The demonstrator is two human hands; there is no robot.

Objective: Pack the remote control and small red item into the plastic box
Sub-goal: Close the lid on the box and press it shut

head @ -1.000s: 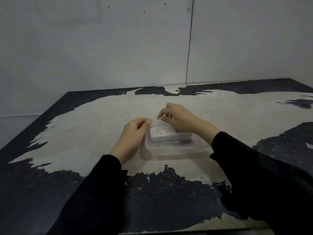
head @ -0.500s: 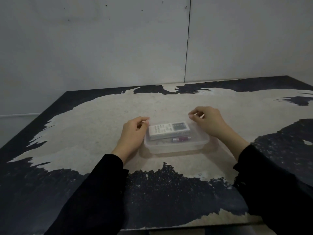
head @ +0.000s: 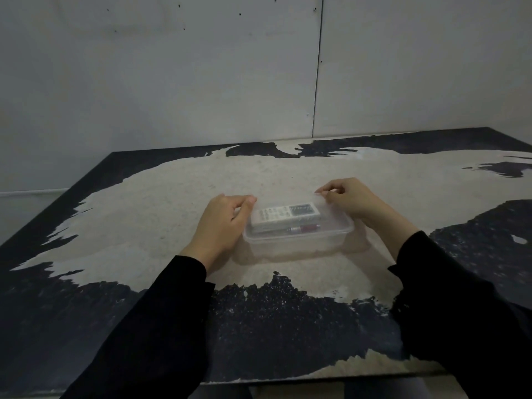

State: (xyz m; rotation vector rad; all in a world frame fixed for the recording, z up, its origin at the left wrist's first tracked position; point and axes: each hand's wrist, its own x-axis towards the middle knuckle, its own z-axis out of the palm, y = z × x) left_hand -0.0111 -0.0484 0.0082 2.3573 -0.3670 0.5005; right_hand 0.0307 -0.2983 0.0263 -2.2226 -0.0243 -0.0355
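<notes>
My left hand (head: pixel 223 223) curls against the left end of the clear rectangular plastic box (head: pixel 299 240), thumb and forefinger pinched together at its far left corner, the palm resting along the box's side. My right hand (head: pixel 349 201) mirrors it at the far right corner, fingers bent in and pinched narrow on what looks like the edge of a thin clear lid; the plastic is so transparent that I cannot tell for certain where lid ends and box begins. Both forearms reach forward in black sleeves (head: pixel 161 321), the right one cut off by the lower right corner of the view.

The box sits near the middle of the worn table (head: pixel 144 226), on its pale scuffed patch with dark speckled surface around it. Inside, the white remote control (head: pixel 285 215) lies lengthwise along the far side, its grey buttons and dark display facing up. Just in front of it, touching or nearly so, lies the small red item (head: pixel 305 228), slim and pen-like, with a silvery band; its left end blurs into the box's haze. Behind the table stands a plain grey panelled wall (head: pixel 201 82).
</notes>
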